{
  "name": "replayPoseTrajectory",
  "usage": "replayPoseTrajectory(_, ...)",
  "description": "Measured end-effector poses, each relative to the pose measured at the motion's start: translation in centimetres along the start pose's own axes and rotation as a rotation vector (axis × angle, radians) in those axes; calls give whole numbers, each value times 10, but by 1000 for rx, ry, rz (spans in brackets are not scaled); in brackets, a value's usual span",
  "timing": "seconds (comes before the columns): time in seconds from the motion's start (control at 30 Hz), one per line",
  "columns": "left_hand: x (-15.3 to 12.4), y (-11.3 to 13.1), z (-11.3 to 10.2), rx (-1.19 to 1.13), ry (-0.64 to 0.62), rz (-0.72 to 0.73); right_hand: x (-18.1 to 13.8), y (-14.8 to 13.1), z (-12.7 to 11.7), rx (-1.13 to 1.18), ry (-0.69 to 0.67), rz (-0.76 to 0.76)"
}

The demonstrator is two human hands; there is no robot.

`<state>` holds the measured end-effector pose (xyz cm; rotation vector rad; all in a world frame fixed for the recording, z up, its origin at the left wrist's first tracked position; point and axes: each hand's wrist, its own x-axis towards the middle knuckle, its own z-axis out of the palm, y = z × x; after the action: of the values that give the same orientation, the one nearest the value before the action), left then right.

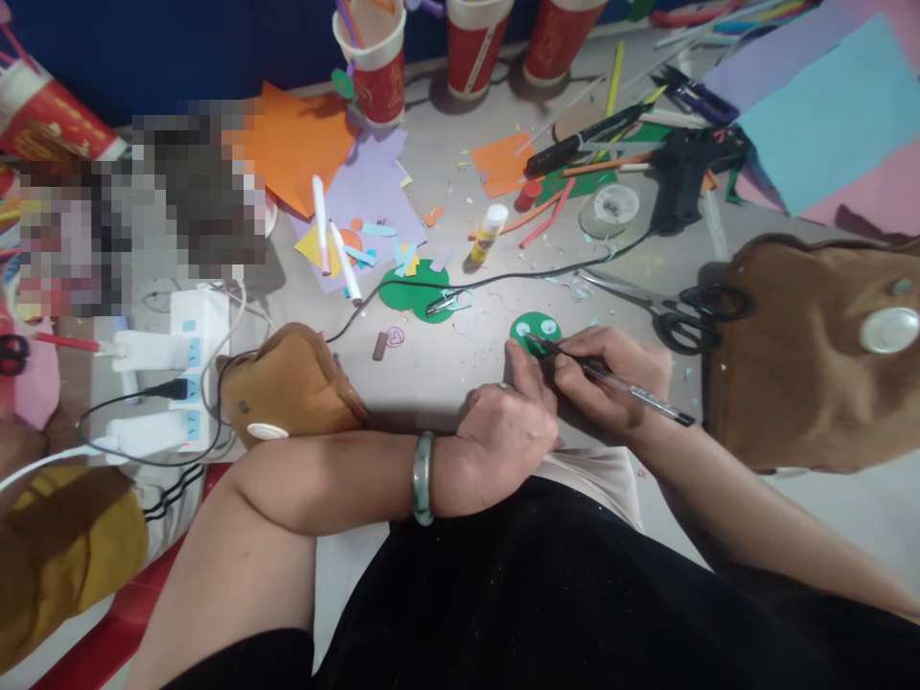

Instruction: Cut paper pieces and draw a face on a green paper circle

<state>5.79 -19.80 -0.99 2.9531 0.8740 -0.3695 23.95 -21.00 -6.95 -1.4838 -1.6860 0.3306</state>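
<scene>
A small green paper circle (536,320) with two white paper eyes lies on the table in front of me. My left hand (505,426) holds its lower left edge down, with the index finger stretched onto it and the other fingers curled. Closed around a black-and-clear pen (651,395), my right hand (610,374) keeps the pen's tip at the circle, close to the left eye. Dark marks show on both eyes. Above and to the left rests a green cloud-shaped paper piece (409,287) with a metal clip (440,305) on it.
Scissors (690,316) and a brown bag (812,364) lie to the right. A glue stick (489,235), tape roll (610,209) and hot glue gun (682,177) are farther back. A black cord crosses from the power strip (201,335). A brown pouch (291,383) sits left; red cups (378,72) stand behind.
</scene>
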Motion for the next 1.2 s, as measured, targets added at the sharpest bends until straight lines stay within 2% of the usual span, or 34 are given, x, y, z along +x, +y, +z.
replayPoseTrajectory(0.17,0,0,-1,-10,-8,-14,-2,-1,0,-23,-32,121)
replayPoseTrajectory(0.3,0,1,0,0,-11,-11,0,-4,0,-16,-18,97)
replayPoseTrajectory(0.5,1,0,1,23,16,-6,1,1,1,-24,302,119)
replayPoseTrajectory(0.6,2,0,3,21,4,-5,-1,5,-4,-116,369,138)
replayPoseTrajectory(0.7,2,1,8,24,7,-17,0,4,-16,-161,319,185)
replayPoseTrajectory(0.8,2,2,11,15,12,-30,1,0,-28,-76,223,169)
replayPoseTrajectory(0.9,1,-1,4,3,-30,-9,-1,-1,-32,13,161,152)
replayPoseTrajectory(1.0,1,-4,-10,5,-130,18,-1,0,-30,-6,107,151)
replayPoseTrajectory(1.13,1,-7,-19,3,-144,14,7,-1,-28,-102,48,68)
replayPoseTrajectory(1.2,1,-7,-19,-13,-148,11,14,-3,-30,-95,-7,74)
